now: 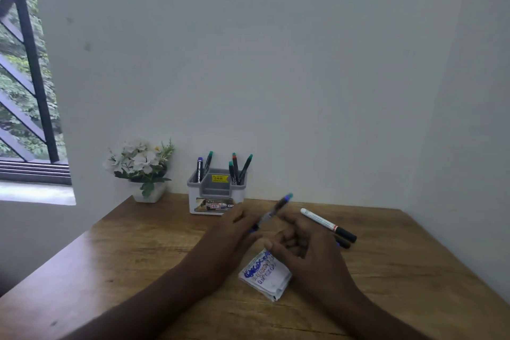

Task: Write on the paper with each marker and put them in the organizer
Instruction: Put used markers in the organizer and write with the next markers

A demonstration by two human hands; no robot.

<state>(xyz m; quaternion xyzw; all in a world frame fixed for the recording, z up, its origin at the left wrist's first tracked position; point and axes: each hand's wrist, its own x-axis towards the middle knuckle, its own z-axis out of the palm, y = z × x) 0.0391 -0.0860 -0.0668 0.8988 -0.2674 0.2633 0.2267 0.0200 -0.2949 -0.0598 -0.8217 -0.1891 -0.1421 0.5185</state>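
A small folded paper with blue scribbles lies on the wooden table under my hands. A blue-capped marker is blurred and slants up to the right above it, between both hands. My left hand is at its lower end and my right hand, fingers curled, is by its middle; which hand grips it I cannot tell. The grey-and-white organizer stands at the wall with several markers upright in its two outer slots. A white marker with a black cap lies right of my right hand.
A white pot of white flowers stands left of the organizer by the wall. A second dark marker lies partly hidden behind my right hand. The table's right edge runs along the side wall. A barred window is at far left.
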